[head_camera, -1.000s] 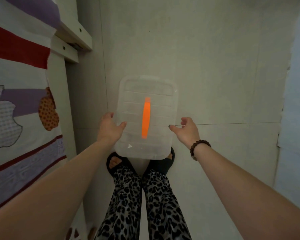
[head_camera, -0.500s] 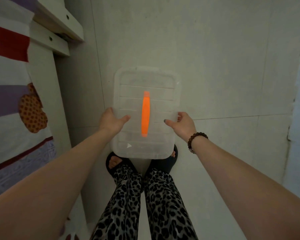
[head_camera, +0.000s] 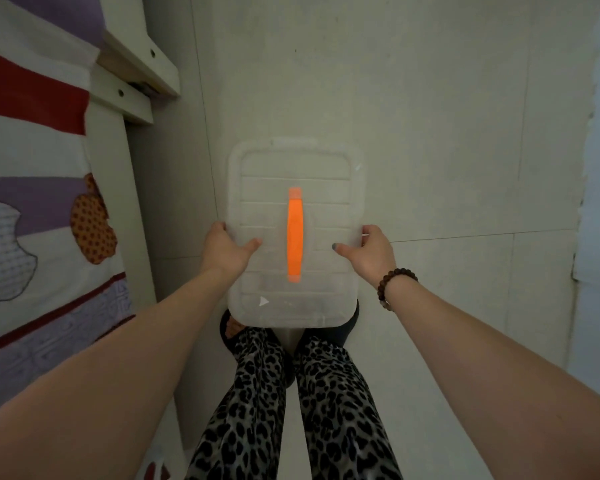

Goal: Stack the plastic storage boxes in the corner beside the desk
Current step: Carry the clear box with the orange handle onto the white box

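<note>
While over floor (head_camera: 440, 323), box (head_camera: 267, 192) between hands (head_camera: 226, 251) (head_camera: 371, 252)

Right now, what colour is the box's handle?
Bright orange handle, clearest in the head view.

Count for your view: one translucent storage box (head_camera: 264, 216), one orange handle (head_camera: 295, 233). Your hands: two, left hand (head_camera: 224, 251) and right hand (head_camera: 373, 252). One bead bracelet (head_camera: 392, 282), on your right wrist. Two dark slippers (head_camera: 343, 330). Two leopard-print trouser legs (head_camera: 257, 393).

Bare forearms; the right hand (head_camera: 374, 254) shows a grey-painted thumbnail and a brown bead bracelet (head_camera: 395, 285); leopard-print trousers (head_camera: 257, 410), dark open-toed slippers (head_camera: 347, 327).
</note>
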Available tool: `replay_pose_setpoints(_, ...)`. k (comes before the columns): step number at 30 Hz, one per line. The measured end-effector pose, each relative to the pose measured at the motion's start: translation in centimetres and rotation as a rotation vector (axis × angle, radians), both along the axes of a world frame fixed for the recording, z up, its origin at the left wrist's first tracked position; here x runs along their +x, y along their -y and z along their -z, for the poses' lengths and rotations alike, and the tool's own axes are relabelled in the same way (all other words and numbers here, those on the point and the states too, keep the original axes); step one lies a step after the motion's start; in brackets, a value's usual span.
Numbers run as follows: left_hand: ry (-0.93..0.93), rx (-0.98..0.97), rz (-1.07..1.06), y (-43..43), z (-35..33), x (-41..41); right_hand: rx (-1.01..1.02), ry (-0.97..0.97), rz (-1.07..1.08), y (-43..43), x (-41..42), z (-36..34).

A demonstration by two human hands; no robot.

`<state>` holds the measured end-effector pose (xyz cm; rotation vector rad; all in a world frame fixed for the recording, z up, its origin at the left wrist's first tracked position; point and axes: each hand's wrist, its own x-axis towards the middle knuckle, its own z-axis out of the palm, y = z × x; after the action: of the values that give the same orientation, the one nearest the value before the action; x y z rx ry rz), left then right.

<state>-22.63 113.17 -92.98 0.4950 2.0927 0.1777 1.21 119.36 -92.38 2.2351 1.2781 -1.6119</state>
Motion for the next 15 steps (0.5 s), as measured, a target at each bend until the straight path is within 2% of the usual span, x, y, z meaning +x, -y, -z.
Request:
replay_pose_setpoints(7, -0.049, 0.026, 0.020, -0.4, -7.1, -0.8, 0.077, 0.011, 0.004, -0.7, -0.7, -6.7)
replay_pose_setpoints(15, -0.141, 0.148, -0.042, -0.6, -17.5, -0.4, 0.187, -0.022, 0.067, -1.1, -1.3, -16.7)
